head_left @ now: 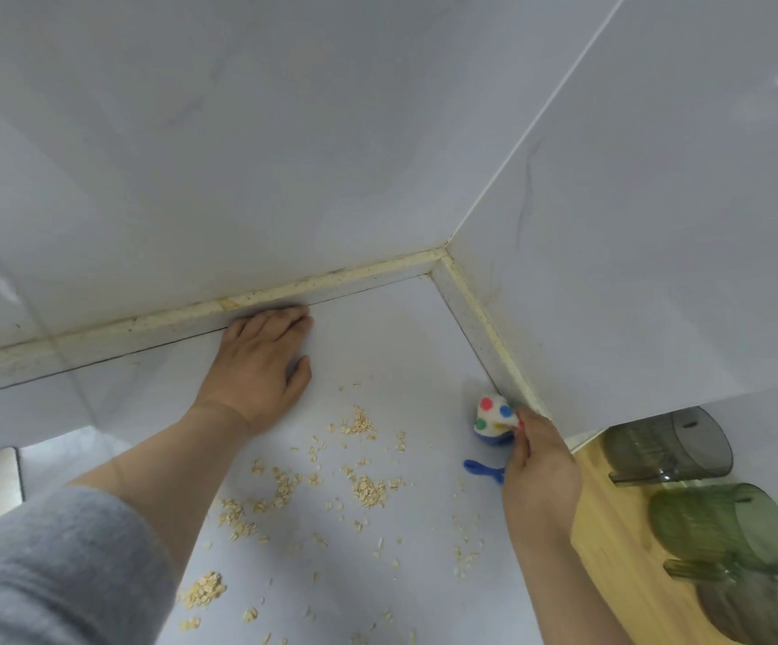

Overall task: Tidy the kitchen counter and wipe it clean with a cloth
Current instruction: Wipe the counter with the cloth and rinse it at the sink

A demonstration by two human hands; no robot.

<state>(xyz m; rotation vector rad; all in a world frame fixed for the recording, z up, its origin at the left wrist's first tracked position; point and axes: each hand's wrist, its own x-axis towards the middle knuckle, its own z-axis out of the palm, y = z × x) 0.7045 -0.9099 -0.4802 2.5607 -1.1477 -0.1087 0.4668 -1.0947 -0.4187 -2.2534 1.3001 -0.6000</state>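
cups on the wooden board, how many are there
3: grey cup farthest back, green cup in the middle, third cup nearest, cut by the frame edge; more may be hidden.

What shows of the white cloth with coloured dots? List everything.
The white cloth with red, blue, green and yellow dots is bunched into a soft-looking wad with a blue underside. It sits on the pale counter by the right wall's cream edge strip. The right hand pinches its near side; a blue strip lies beside it.

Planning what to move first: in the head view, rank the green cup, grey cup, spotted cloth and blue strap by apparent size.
1. green cup and grey cup: alike, green nearer, so tied.
2. spotted cloth.
3. blue strap.
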